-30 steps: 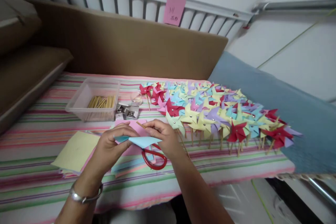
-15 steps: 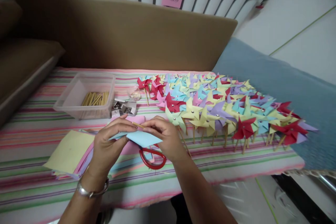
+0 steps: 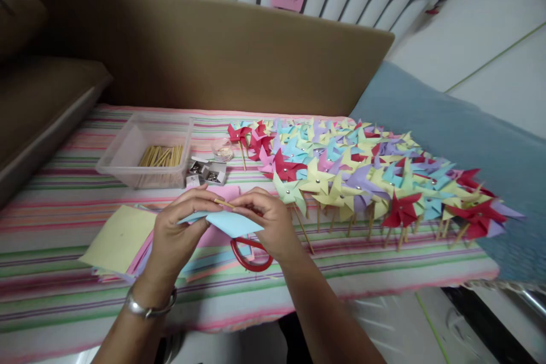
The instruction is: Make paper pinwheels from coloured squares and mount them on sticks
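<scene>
My left hand point(image 3: 183, 224) is closed on the left side of a light blue paper pinwheel point(image 3: 234, 223), which is seen nearly edge-on. My right hand point(image 3: 267, 219) pinches a thin wooden stick point(image 3: 224, 203) lying along the back of the pinwheel. Where stick and paper meet is partly covered by fingers. Below the paper, red-handled scissors point(image 3: 251, 264) rest on the cloth, their blades hidden. Beside my left wrist lies a stack of coloured paper squares point(image 3: 119, 239), yellow on top. Pink paper point(image 3: 219, 236) shows behind my hands.
A clear plastic box point(image 3: 128, 168) holds wooden sticks. Next to it are a small open box of metal fasteners point(image 3: 209, 172) and a small round container point(image 3: 222, 151). Many finished pinwheels point(image 3: 318, 179) cover the right side of the striped cloth point(image 3: 51, 244). A brown board point(image 3: 213, 57) stands behind.
The camera view has shifted slightly, so the surroundings appear a little further right. Both hands keep their hold on the pinwheel and stick, almost unmoved.
</scene>
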A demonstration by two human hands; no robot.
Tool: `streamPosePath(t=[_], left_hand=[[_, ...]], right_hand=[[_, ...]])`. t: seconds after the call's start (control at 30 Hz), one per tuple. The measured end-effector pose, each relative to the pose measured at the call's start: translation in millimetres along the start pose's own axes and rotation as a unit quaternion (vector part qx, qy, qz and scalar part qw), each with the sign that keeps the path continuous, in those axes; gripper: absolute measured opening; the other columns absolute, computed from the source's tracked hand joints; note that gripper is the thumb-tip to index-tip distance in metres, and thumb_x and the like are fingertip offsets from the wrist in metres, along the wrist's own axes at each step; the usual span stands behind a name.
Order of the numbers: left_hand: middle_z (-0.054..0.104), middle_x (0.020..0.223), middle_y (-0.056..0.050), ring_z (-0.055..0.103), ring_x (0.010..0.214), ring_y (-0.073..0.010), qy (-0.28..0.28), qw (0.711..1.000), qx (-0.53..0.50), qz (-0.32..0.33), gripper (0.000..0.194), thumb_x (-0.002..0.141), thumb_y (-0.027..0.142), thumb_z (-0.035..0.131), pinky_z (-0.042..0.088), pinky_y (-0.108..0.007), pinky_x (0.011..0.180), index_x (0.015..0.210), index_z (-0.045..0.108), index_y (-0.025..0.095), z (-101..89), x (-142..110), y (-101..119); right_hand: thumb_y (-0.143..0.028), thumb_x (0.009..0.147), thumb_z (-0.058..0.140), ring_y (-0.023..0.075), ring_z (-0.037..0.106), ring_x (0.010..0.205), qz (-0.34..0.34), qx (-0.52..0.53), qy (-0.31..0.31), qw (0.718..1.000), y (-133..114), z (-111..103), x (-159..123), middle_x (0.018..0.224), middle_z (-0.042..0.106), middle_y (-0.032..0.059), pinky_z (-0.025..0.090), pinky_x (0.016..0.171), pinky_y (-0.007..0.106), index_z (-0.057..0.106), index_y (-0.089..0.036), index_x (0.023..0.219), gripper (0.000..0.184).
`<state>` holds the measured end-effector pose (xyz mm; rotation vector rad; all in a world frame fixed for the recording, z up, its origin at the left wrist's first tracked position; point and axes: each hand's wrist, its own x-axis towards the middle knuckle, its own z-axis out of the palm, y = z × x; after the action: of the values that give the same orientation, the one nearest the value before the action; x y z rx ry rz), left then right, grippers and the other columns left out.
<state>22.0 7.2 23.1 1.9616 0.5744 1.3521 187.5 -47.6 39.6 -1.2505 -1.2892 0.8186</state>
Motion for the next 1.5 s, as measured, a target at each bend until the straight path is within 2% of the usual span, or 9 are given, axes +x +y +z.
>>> streamPosePath(t=[0.4, 0.63, 0.83, 1.03, 1.5], left_hand=[[0.070, 0.086, 0.001, 0.064, 0.085, -0.0168, 0.006, 0.999, -0.010, -0.033, 0.016, 0.078, 0.009, 0.066, 0.040, -0.044, 0.103, 0.082, 0.071, 0.025, 0.4, -1.7, -0.4], [0.072, 0.082, -0.001, 0.065, 0.080, -0.0186, 0.026, 0.997, -0.028, -0.061, 0.009, 0.076, 0.016, 0.069, 0.041, -0.046, 0.101, 0.077, 0.071, 0.024, 1.4, -2.4, -0.5], [0.072, 0.080, -0.001, 0.066, 0.079, -0.0191, 0.039, 0.997, -0.024, -0.062, 0.006, 0.076, 0.019, 0.069, 0.042, -0.046, 0.100, 0.076, 0.071, 0.024, 2.2, -1.7, -0.2], [0.072, 0.081, -0.001, 0.066, 0.084, -0.0200, 0.050, 0.997, -0.012, -0.064, 0.005, 0.076, 0.020, 0.070, 0.043, -0.047, 0.100, 0.075, 0.071, 0.024, 2.0, -2.4, -0.1], [0.071, 0.079, 0.000, 0.065, 0.078, -0.0177, 0.064, 0.995, -0.030, -0.065, 0.009, 0.076, 0.015, 0.069, 0.042, -0.046, 0.100, 0.074, 0.070, 0.024, 1.1, -4.3, -0.9]], right_hand=[[-0.022, 0.076, 0.072, 0.0134, 0.059, 0.072, -0.004, -0.009, 0.013, 1.000, 1.3, 1.8, -0.5, 0.075, 0.064, 0.0004, 0.044, 0.064, 0.025, 0.074, -0.023, 0.077, 0.002], [-0.018, 0.077, 0.069, 0.0137, 0.060, 0.073, -0.025, -0.020, 0.019, 0.999, 3.1, 3.9, -3.3, 0.076, 0.064, 0.0013, 0.047, 0.066, 0.026, 0.074, -0.024, 0.081, 0.008], [-0.017, 0.076, 0.069, 0.0143, 0.060, 0.072, -0.033, -0.010, 0.033, 0.999, 1.6, 6.2, -3.6, 0.075, 0.064, 0.0017, 0.047, 0.064, 0.026, 0.075, -0.024, 0.079, 0.009], [-0.004, 0.070, 0.063, 0.0137, 0.060, 0.071, -0.022, 0.004, 0.037, 0.999, -0.4, 6.8, -3.6, 0.074, 0.062, 0.0008, 0.047, 0.061, 0.024, 0.075, -0.023, 0.077, 0.023], [-0.004, 0.067, 0.065, 0.0154, 0.061, 0.072, -0.040, -0.004, 0.038, 0.998, 2.4, 10.3, -4.4, 0.074, 0.065, 0.0019, 0.049, 0.066, 0.026, 0.075, -0.024, 0.077, 0.024]])
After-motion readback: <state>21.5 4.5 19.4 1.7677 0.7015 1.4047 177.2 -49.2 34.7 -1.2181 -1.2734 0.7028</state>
